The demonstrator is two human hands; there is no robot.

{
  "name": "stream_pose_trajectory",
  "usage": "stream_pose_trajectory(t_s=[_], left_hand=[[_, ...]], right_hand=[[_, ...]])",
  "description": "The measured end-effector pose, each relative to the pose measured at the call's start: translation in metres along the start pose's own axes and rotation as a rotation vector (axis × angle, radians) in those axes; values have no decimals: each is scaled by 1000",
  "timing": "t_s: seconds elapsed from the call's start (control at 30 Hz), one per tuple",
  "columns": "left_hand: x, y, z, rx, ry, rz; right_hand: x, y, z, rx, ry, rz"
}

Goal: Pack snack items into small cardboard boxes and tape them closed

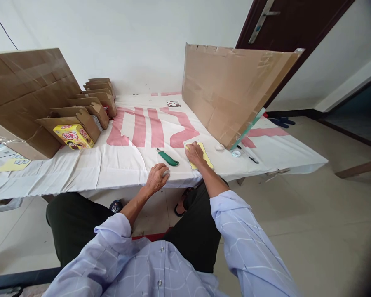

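On the near edge of the table my left hand (157,177) rests with its fingers curled. Something small and pale shows at its fingertips, too little to name. My right hand (194,152) presses down on a yellow card (206,157) with a dark patterned border. Its fingers are bunched together, and whatever they hold is hidden. Between the two hands, a bit farther back, lies a green-handled utility knife (167,157); neither hand touches it.
A big cardboard panel (222,86) stands at the right; a large carton (27,95) is at the left. Several small open boxes (95,109) line up beside it, with a yellow printed box (74,136) in front. A thin black-handled tool (249,154) and tape roll (235,154) lie right.
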State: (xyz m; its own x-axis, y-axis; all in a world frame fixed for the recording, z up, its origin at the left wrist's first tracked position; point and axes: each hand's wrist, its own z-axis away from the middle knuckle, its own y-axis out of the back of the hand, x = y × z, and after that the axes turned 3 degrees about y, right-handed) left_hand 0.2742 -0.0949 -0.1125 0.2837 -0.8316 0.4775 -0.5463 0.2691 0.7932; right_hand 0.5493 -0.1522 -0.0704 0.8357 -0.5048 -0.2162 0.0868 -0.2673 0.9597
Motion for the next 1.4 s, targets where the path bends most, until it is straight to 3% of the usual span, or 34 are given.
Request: stream_pose_trajectory(t_s=[0.33,0.87,1.4], left_hand=[[1,-3,3,13,2,20],[0,2,32,117,14,115],[-2,17,60,241,96,164]], right_hand=[[4,-6,-1,17,16,15],[14,-22,-10,26,20,47],[-1,-4,6,-12,-30,67]])
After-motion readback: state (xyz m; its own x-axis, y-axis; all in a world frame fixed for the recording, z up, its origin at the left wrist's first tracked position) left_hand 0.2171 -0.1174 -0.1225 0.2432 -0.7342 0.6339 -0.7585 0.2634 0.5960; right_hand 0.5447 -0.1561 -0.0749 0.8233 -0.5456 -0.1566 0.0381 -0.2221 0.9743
